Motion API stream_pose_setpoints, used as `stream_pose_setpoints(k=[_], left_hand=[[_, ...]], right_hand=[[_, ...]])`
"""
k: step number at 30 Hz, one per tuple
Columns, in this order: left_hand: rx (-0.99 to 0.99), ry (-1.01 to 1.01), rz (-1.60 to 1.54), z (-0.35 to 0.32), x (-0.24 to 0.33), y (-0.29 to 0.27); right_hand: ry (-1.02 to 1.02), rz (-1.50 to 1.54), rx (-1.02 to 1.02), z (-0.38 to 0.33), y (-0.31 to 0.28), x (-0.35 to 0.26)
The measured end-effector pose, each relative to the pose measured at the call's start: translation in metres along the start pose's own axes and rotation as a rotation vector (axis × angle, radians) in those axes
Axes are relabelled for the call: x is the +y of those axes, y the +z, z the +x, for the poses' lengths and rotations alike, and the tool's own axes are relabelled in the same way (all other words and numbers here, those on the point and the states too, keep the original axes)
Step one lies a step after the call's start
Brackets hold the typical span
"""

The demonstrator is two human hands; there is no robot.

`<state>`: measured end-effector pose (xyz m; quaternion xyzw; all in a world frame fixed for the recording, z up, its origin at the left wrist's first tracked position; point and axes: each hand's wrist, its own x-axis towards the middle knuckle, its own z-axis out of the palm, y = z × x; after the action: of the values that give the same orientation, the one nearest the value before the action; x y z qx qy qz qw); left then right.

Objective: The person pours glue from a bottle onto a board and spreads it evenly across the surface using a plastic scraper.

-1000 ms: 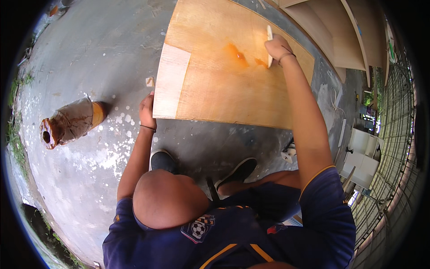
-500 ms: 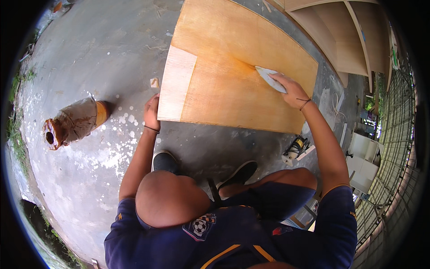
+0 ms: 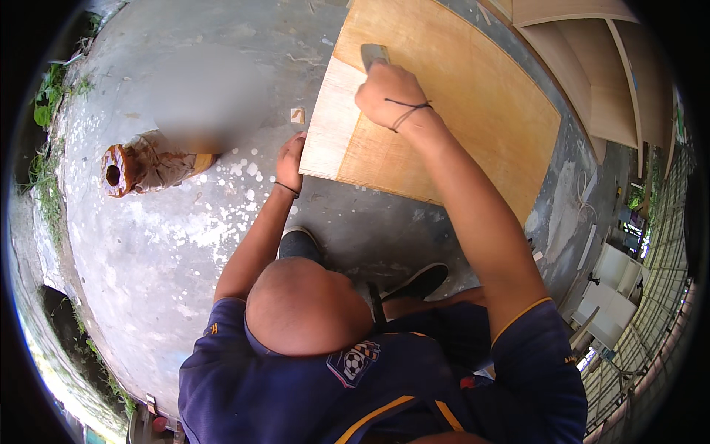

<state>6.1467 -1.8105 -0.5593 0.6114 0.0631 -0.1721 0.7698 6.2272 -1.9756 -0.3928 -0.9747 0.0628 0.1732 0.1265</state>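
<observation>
A plywood panel [image 3: 473, 118], stained yellow-orange apart from a pale rectangle [image 3: 330, 118] at its left end, lies in front of me. My right hand [image 3: 392, 95] is closed on a flat, greyish-white scraper [image 3: 375, 53], its blade against the panel near the corner of the pale rectangle. The hand covers most of the scraper. At the panel's near left corner, my left hand [image 3: 291, 157] grips the edge with curled fingers; the fingertips are partly hidden.
A brown-stained, wrapped cylindrical container [image 3: 159, 166] lies on the concrete floor at left. A small stained square [image 3: 297, 115] sits beyond my left hand. Wooden shelving [image 3: 592, 66] stands far right, white boxes [image 3: 610, 285] nearer. My shoes [image 3: 299, 243] are close to the panel's near edge.
My right hand has swept the scraper leftward and away from me, from the panel's right part toward the pale rectangle. The orange smear by the blade no longer shows. My left hand keeps its hold.
</observation>
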Motion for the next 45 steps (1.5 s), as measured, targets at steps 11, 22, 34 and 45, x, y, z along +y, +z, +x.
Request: stream_pose_setpoints(k=[11, 22, 34, 45], left_hand=[[0.095, -0.082, 0.007, -0.007, -0.017, -0.019], [0.039, -0.175, -0.270, -0.014, -0.039, -0.046], [-0.003, -0.153, -0.265, -0.015, -0.046, -0.050], [0.079, 0.005, -0.002, -0.016, -0.056, -0.040]], right_hand=[[-0.220, 0.088, 0.072, -0.018, -0.010, -0.031], [-0.348, -0.122, -0.034, -0.066, 0.044, -0.030], [-0.452, -0.051, -0.004, -0.117, 0.004, -0.014], [-0.366, -0.108, 0.127, -0.129, 0.010, 0.037]])
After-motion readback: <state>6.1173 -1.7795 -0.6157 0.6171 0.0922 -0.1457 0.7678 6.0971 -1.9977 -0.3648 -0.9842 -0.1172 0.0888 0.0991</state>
